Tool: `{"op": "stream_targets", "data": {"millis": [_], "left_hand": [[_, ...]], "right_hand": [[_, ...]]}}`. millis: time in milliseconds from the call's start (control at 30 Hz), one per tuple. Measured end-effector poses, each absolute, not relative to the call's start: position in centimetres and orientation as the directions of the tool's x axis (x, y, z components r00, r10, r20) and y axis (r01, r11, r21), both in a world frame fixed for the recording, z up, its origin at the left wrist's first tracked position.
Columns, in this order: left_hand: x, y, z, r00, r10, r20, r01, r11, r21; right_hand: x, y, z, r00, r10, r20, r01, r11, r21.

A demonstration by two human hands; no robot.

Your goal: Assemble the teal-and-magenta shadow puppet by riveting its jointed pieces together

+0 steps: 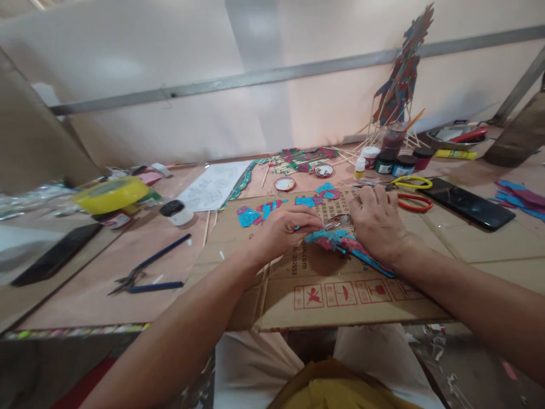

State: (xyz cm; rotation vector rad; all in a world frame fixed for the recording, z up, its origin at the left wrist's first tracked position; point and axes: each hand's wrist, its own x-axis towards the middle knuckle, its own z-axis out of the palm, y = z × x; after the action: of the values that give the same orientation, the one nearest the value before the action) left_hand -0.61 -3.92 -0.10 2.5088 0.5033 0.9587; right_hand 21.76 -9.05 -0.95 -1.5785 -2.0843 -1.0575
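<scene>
My left hand [289,227] is over the flattened cardboard [276,301], its thumb and fingers pinched together. A speck of blue shows at its fingertips, too small to name. Across from it, my right hand [377,224] is closed with the fingers curled down, and what it grips is hidden. Between the hands lies something thin and shiny [338,220], too blurred to name. Just below is a blue and pink painted piece [327,238], partly under my right hand. More painted cutouts [264,211] lie beyond my left hand.
Blue-handled pliers [149,267] lie open at left, near a small jar [176,213] and yellow tape roll [110,193]. Behind my right hand are scissors [413,201], a phone [466,204], paint jars [404,165] and a tall painted stick structure [400,79]. Bead-filled lids [285,183] sit farther back.
</scene>
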Motion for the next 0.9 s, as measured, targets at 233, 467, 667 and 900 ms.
{"op": "stream_targets", "data": {"millis": [233, 467, 667, 900], "left_hand": [[-0.3, -3.6, -0.3, 0.735, 0.489, 0.47, 0.148, -0.792, 0.593], [-0.1, -3.8, -0.6, 0.763, 0.476, 0.438, 0.095, -0.752, 0.653], [-0.4, -3.8, 0.9, 0.682, 0.628, 0.374, 0.215, -0.661, 0.719], [-4.0, -1.4, 3.0, 0.581, 0.813, 0.039, 0.411, -0.334, 0.848]], "right_hand": [[21.6, -8.9, -1.2, -0.267, 0.77, 0.58, 0.939, 0.072, 0.337], [21.5, -9.0, -1.3, -0.264, 0.782, 0.565, 0.939, 0.076, 0.335], [21.3, -8.7, -0.6, -0.191, 0.852, 0.487, 0.96, 0.057, 0.276], [23.7, -6.7, -0.5, -0.192, 0.931, 0.31, 0.98, 0.2, 0.007]]}}
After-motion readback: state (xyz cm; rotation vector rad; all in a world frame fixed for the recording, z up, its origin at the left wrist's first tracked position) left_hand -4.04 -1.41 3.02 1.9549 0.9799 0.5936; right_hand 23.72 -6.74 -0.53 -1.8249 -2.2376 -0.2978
